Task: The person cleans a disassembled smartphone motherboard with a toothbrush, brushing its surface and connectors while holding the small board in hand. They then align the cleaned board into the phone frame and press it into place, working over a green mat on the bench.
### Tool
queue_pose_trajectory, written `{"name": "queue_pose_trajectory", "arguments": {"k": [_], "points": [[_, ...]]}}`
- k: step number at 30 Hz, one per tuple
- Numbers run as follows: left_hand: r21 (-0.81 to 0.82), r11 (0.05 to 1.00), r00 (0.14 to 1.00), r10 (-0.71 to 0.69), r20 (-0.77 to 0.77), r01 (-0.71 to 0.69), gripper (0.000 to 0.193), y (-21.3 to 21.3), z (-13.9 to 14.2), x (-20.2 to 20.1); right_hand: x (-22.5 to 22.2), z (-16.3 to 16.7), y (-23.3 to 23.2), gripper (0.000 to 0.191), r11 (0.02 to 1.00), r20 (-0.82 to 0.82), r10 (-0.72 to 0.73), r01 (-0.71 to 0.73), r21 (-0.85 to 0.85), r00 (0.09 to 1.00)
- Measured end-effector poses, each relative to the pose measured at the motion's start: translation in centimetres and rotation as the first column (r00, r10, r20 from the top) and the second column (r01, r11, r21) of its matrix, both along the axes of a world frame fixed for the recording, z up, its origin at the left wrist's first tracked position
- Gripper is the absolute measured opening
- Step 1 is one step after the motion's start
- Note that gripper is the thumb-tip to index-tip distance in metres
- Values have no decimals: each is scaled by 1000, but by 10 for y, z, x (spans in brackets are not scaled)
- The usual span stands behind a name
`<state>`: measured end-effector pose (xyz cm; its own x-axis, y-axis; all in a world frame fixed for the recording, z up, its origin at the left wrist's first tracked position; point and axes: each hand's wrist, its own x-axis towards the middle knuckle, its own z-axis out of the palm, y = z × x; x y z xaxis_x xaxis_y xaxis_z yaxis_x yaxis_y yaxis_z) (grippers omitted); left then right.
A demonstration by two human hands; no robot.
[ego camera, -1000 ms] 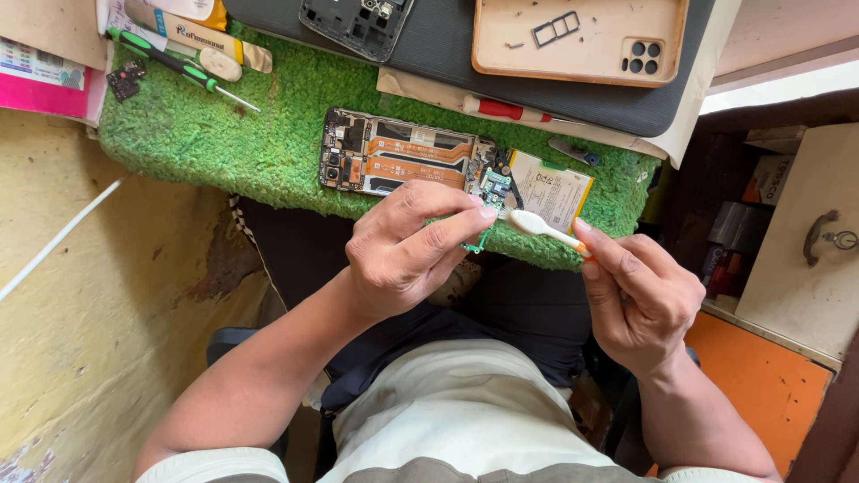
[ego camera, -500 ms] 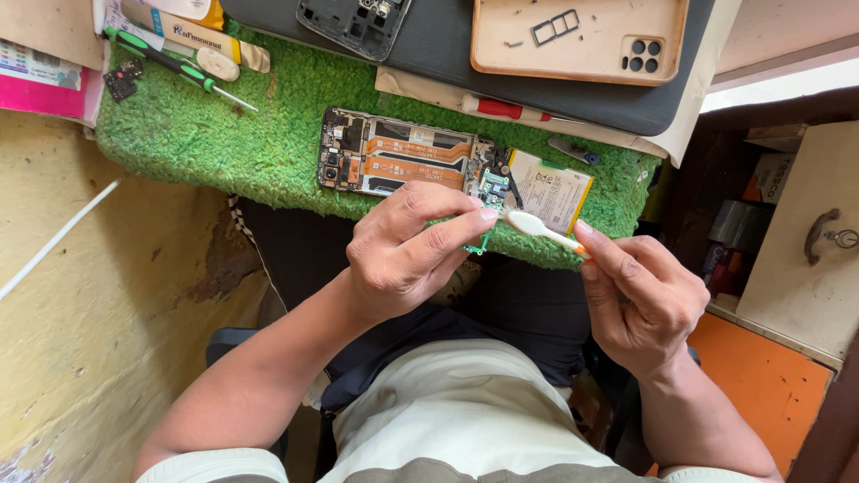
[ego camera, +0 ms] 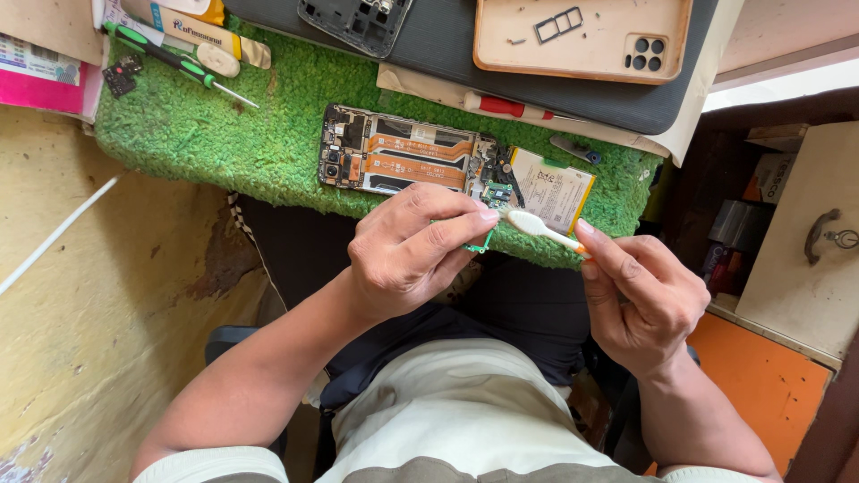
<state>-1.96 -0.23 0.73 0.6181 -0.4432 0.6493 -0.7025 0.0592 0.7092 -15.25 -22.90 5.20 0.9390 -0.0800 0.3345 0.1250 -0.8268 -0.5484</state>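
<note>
While the earlier pictures are set against this moment, almost nothing is found to have changed: both hands are kept in the same place just below the edge of the green mat (ego camera: 224,134), and the brush head is still pressed to the small part. The left hand (ego camera: 407,255) is seen closed around a small green circuit board (ego camera: 484,241), of which only a thin green edge shows below the fingertips. The right hand (ego camera: 644,300) is seen gripping the handle of a white toothbrush (ego camera: 537,227), whose bristled head is laid against the board near the left thumb. On the mat just above, an opened phone (ego camera: 407,161) is laid flat, its orange ribbon cables exposed, with a pale battery (ego camera: 555,188) beside it. A green-handled screwdriver (ego camera: 170,61) is left near the mat's upper left corner.
</note>
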Motion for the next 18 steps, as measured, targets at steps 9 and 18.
{"name": "queue_pose_trajectory", "arguments": {"k": [9, 18], "points": [[-3, 1000, 1000, -6, -8, 6, 40, -2, -1, -2, 2, 3, 1, 28, 1000, -60, -11, 12, 4, 998], [0, 1000, 1000, 9, -10, -9, 39, -2, -1, -1, 3, 5, 2, 27, 1000, -71, -20, 22, 16, 997]]}}
